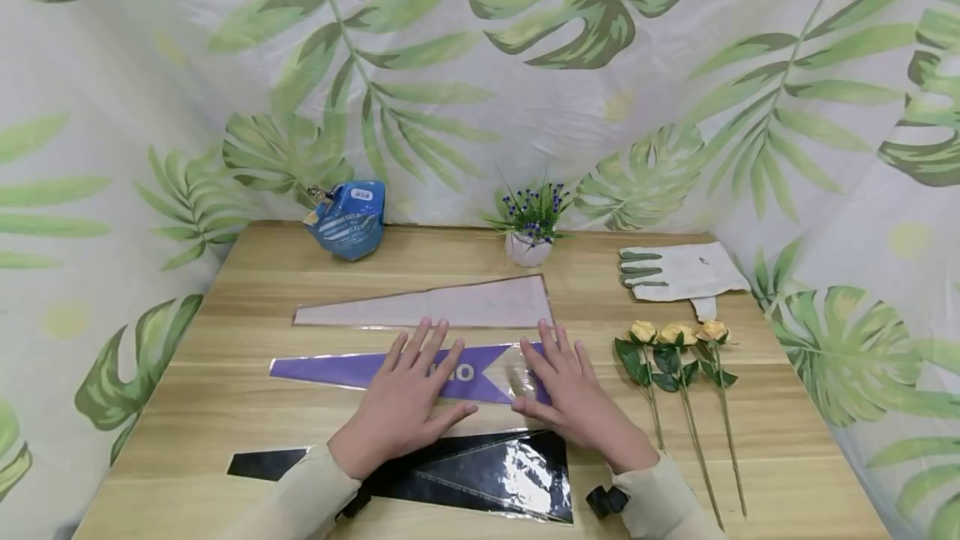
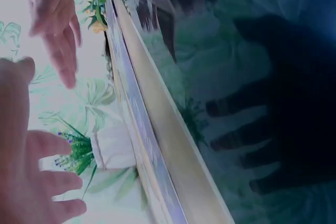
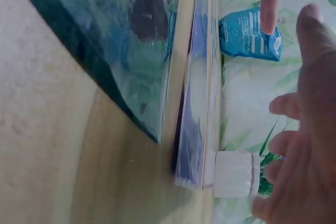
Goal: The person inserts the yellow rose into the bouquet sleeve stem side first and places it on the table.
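Observation:
My left hand (image 1: 401, 402) and right hand (image 1: 577, 407) hover palms down above the table, fingers spread and straight, holding nothing. Below them lies a purple tapered plastic sleeve (image 1: 322, 368) with pale lettering partly hidden by the left fingers. The left wrist view shows a gap between the left hand (image 2: 26, 171) and the sleeves. Beyond the fingertips lies a pale pink tapered sleeve (image 1: 450, 305). Nearest my wrists is a glossy black tapered sleeve (image 1: 480, 473), partly covered by the left forearm. Three yellow roses (image 1: 678, 334) with long stems lie right of the right hand.
A blue bag (image 1: 348, 222) stands at the back left of the wooden table (image 1: 195, 407). A white pot (image 1: 527, 249) with a purple-flowered plant is at the back middle. White and green gloves (image 1: 682, 272) lie at the back right. Leaf-patterned cloth surrounds the table.

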### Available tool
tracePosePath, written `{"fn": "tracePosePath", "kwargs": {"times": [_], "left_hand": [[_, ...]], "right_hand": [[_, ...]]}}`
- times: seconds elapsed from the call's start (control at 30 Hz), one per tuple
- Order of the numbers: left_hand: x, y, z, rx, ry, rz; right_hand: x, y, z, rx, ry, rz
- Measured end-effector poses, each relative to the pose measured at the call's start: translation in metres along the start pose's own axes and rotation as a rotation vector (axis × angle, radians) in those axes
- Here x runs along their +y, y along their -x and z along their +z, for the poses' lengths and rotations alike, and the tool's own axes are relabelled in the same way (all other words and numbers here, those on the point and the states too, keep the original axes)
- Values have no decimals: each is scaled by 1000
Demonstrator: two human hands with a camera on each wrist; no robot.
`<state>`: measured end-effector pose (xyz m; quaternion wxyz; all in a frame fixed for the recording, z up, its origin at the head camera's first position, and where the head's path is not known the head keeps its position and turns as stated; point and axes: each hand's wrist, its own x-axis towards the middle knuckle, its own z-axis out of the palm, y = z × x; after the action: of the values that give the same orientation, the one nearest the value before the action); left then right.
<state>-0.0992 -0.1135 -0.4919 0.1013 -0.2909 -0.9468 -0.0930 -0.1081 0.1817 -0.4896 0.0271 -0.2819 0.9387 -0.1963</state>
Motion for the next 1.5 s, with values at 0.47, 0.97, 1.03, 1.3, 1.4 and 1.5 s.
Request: {"fn": "tracePosePath", "kwargs": {"times": [0.47, 0.97, 1.03, 1.3, 1.4, 1.5], "left_hand": [[-2, -133, 6, -95, 9, -16], [8, -182, 49, -349, 9, -35], [7, -182, 52, -388, 13, -50], [5, -179, 54, -390, 31, -55], [5, -179, 56, -389, 31, -48], [6, -178, 60, -383, 31, -49]], "right_hand": [[74, -93, -28, 168, -432, 435], [92, -103, -12, 99, -300, 500], [92, -103, -11, 79, -336, 499], [90, -103, -16, 81, -524, 546], [92, -104, -17, 73, -480, 566], [95, -104, -17, 74, -429, 563]]}}
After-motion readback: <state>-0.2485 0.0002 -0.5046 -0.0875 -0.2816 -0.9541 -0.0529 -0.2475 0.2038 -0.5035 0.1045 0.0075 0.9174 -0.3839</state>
